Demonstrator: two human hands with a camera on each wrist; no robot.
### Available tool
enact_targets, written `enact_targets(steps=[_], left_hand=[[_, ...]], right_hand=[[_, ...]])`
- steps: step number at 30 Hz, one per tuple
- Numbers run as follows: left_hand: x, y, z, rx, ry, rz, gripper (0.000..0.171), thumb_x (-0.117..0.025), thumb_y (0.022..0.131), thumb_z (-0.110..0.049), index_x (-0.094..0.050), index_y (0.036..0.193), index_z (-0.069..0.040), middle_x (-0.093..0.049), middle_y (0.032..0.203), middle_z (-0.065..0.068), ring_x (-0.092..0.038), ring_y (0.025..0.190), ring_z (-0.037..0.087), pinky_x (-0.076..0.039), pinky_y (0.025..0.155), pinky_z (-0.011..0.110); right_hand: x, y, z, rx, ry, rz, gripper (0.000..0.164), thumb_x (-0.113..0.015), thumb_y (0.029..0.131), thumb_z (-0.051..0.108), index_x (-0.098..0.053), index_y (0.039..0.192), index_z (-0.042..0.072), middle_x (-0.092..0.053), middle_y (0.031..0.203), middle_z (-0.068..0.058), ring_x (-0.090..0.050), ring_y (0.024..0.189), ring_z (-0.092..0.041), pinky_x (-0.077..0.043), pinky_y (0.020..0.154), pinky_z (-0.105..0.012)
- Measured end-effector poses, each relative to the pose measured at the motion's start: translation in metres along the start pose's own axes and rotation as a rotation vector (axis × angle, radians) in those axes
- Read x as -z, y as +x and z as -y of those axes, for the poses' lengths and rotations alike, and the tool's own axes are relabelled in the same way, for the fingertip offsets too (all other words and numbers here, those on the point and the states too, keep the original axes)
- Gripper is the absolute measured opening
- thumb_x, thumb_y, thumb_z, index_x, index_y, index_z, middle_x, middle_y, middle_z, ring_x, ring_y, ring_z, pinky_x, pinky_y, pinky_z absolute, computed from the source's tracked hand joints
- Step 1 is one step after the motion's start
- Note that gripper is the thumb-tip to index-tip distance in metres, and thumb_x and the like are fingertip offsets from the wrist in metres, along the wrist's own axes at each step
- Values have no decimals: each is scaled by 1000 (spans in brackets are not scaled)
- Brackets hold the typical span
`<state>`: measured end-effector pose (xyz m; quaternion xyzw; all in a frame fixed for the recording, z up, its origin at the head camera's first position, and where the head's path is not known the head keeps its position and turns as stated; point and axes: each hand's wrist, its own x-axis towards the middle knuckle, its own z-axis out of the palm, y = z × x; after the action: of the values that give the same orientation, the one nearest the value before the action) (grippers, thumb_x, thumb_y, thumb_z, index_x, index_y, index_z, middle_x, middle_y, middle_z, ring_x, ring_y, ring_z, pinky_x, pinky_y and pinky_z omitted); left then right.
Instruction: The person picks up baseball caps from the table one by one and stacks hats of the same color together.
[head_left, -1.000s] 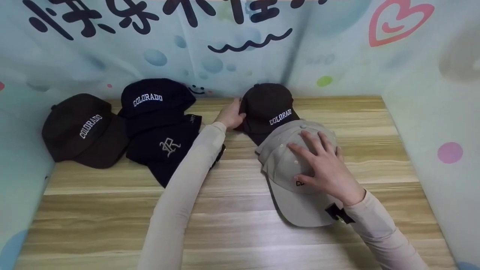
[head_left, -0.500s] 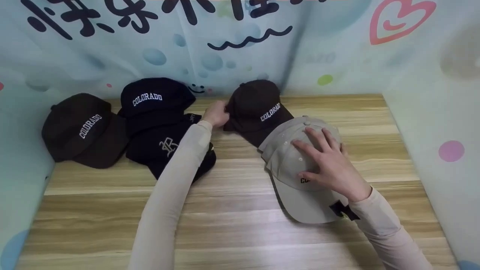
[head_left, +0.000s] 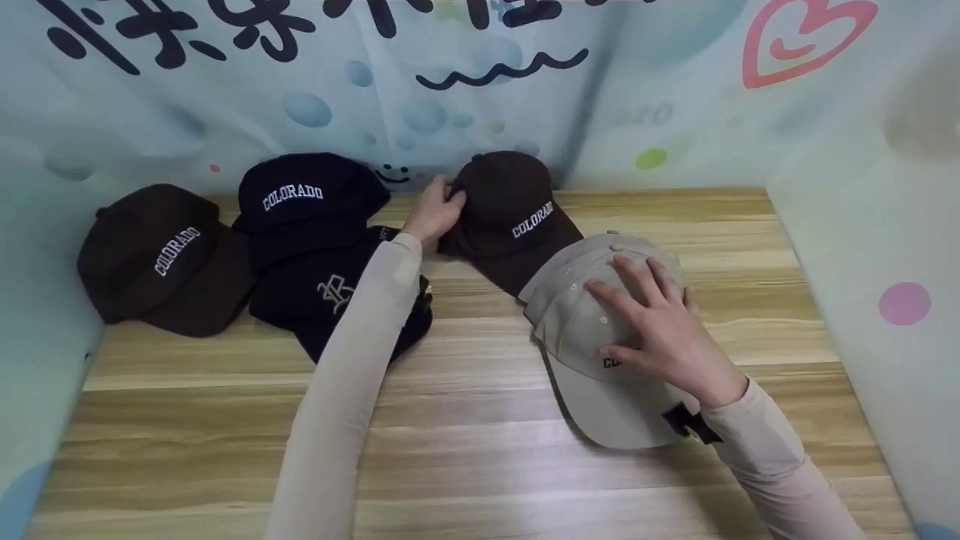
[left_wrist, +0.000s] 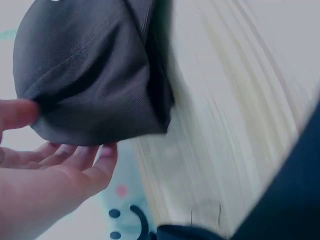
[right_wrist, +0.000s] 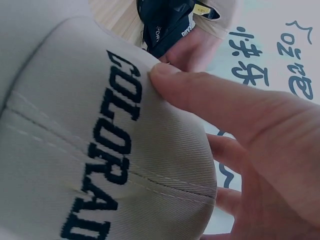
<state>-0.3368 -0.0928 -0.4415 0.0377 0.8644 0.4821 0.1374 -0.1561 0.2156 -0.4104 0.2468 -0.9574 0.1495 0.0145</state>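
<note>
My left hand (head_left: 436,211) pinches the back edge of a dark brown cap (head_left: 504,196) lettered COLORADO. In the left wrist view, the thumb presses the outside of that brown cap (left_wrist: 90,75) while the fingers curl beneath its rim. The brim's front end is hidden under the beige caps. Across the crown of the top beige cap (head_left: 600,412) rests my right hand (head_left: 667,337), fingers spread. The right wrist view shows its thumb lying by the dark lettering of the beige cap (right_wrist: 165,145). Another beige cap (head_left: 551,262) sits just under the top one.
Another brown COLORADO cap (head_left: 154,262) lies at the far left. Beside it are a navy COLORADO cap (head_left: 307,176) and a dark cap with an R emblem (head_left: 300,296), partly behind my left sleeve. A printed cloth (head_left: 480,120) backs the wooden table (head_left: 465,450).
My left hand has drawn the brown cap leftward, then slightly toward the back. The beige caps and my right hand have shifted slightly right, with little motion in the last half second.
</note>
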Motion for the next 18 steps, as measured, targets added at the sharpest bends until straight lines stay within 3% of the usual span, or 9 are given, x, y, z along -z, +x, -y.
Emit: enact_targets(steps=[3,7,10,13,16,18], left_hand=[[-1,1,-8,32,-161,-9,52,-39,104,-37,-40,143,-3,-44,140,15,-43,127,25,-35,102,34],[1,-2,-16,53,-236,0,53,-45,100,-46,-57,128,-2,-53,133,11,-49,120,22,-38,98,31],[5,-5,-21,29,-302,15,44,-57,96,-39,-62,119,-1,-59,123,10,-54,111,20,-40,93,27],[16,-11,-28,3,-434,37,45,-64,93,-26,-56,130,-1,-56,129,10,-53,114,19,-38,95,24],[29,-21,-40,-72,-550,61,37,-65,92,-15,-59,126,-3,-57,127,8,-53,113,19,-39,95,24],[39,-31,-48,-133,-578,86,25,-64,91,-9,-64,116,-4,-59,120,7,-53,107,19,-40,92,24]], right_hand=[[2,2,-3,7,1,4,79,-85,72,31,-48,141,22,-26,153,-14,-16,136,-53,-20,85,-83],[3,2,-3,10,7,7,80,-86,72,30,-48,141,22,-26,153,-14,-15,136,-53,-20,85,-83],[4,3,-4,12,16,10,80,-86,72,30,-48,142,22,-25,153,-13,-15,136,-53,-20,85,-83],[5,3,-4,13,23,13,80,-86,72,30,-47,142,22,-25,153,-13,-15,136,-53,-19,85,-83],[6,3,-4,15,24,11,80,-86,72,29,-47,142,22,-25,153,-13,-14,136,-53,-18,85,-83],[6,3,-4,12,20,7,79,-86,72,29,-48,141,22,-25,153,-14,-15,136,-53,-17,85,-83]])
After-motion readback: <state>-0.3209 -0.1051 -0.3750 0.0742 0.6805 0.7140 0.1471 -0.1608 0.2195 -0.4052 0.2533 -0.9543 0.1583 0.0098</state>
